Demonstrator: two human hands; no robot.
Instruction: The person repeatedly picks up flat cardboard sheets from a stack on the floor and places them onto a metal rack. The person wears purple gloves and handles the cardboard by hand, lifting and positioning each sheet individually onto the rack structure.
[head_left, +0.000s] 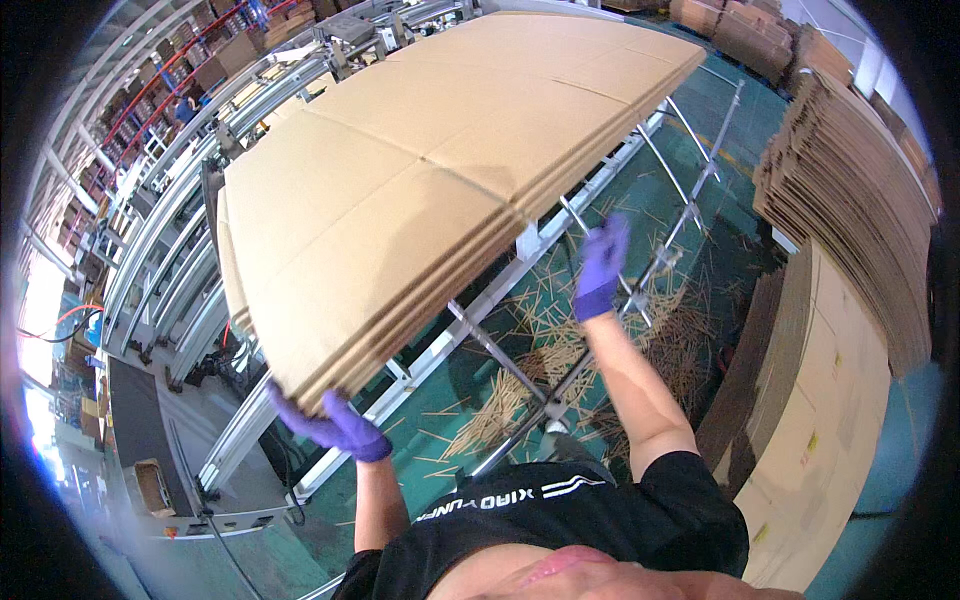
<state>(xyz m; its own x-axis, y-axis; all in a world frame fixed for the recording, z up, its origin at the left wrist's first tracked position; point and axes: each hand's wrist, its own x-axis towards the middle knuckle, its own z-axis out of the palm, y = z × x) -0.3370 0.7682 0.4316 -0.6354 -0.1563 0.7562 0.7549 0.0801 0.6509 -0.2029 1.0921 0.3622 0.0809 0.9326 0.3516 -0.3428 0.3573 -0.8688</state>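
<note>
A short pile of large, creased corrugated cardboard sheets (375, 187) lies across a metal machine frame before me. My left hand (330, 427), in a purple glove, grips the near left corner of the pile, fingers under and around its edge. Off the right side of the sheets, my right hand (604, 259), gloved the same way, hangs over the floor beside a metal rod. It touches no sheet, and I see nothing held in it. Its fingers look close together, though blur hides exactly how they are bent.
Metal rods and a rail (577, 367) run between me and the machine. Narrow cardboard offcuts (517, 397) litter the green floor. Tall stacks of cardboard sheets (840, 202) stand at right. Conveyor rails (172, 187) extend at left, and a person (184, 110) is far behind them.
</note>
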